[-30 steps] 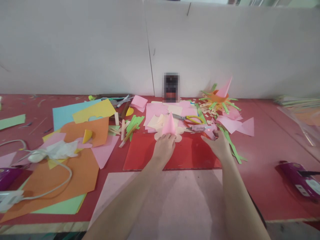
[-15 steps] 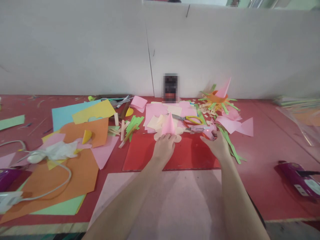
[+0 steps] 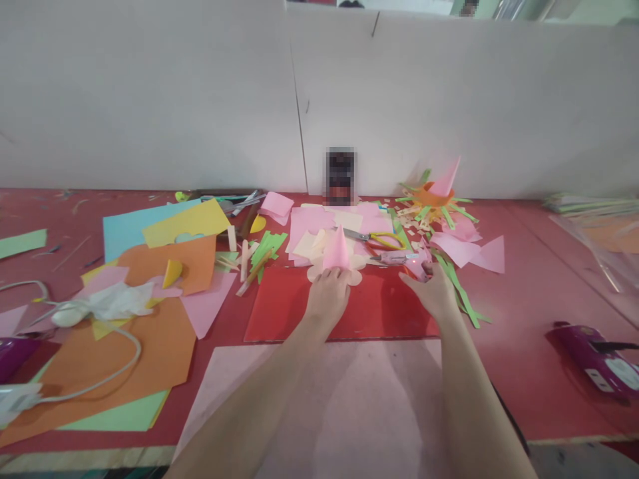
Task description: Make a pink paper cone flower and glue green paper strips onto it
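Pink paper cone (image 3: 336,249), seen in the view from my head, stands point up near the middle of the bench (image 3: 529,319), amid cream rounded petals (image 3: 355,277) that show on both sides of its foot. My left hand (image 3: 328,293) reaches to it from the front, fingers drawn together and fingertips at the cone's lower edge; my thumb is hidden, so I cannot tell whether I am pinching it or only pressing on it. Under that wrist lies a red board (image 3: 284,306), with a pale pink board (image 3: 379,412) nearer to me.

My right hand (image 3: 430,286) is at the pink glue gun (image 3: 399,258), thumb and fingers spread apart around its handle; how firmly they touch it I cannot make out. The gun lies with its nozzle to the left, toward the cone. Just behind it are yellow-handled scissors (image 3: 383,238), their blades pointing left over loose pink and cream paper.

Farther back on the right, another pink cone (image 3: 446,179) leans in an orange ring (image 3: 435,194), with green strips sticking out around it. Left of the red board I have orange sheets (image 3: 164,339), a looping white cable (image 3: 100,392) and cut green strips (image 3: 267,246). A purple power strip (image 3: 594,356) sits far to my right.
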Tool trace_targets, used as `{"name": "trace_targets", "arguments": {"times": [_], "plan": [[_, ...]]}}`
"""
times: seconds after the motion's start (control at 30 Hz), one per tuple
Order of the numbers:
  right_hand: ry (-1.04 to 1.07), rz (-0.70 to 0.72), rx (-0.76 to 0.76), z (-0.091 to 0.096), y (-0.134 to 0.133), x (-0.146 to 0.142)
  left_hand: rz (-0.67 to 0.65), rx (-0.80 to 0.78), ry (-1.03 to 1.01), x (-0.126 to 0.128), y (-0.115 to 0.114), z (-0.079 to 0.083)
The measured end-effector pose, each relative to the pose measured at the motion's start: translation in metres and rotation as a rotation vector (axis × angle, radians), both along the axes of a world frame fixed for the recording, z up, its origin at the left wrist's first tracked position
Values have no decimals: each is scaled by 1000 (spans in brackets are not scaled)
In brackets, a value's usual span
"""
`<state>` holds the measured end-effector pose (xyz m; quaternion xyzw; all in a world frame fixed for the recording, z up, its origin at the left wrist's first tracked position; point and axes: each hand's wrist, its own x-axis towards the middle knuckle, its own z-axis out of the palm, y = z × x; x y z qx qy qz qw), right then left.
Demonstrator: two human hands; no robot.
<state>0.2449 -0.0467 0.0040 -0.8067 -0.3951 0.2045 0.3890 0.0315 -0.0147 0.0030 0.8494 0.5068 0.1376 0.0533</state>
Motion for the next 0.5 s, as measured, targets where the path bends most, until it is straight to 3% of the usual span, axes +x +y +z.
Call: {"name": "trace_targets", "arguments": {"times": [0.1,0.2,0.3,0.5], "plan": [[-1,-8,5,-2,0,1,47,44,-85,-2,0,0],[19,-36,26,-6,2,3,162,198,-277,-4,4,0],[21,-74,76,-11,4,6,196,288,-466,-5,11,-4],[-13,-162,95,-12,5,8,214,52,-497,-2,26,-19]]}}
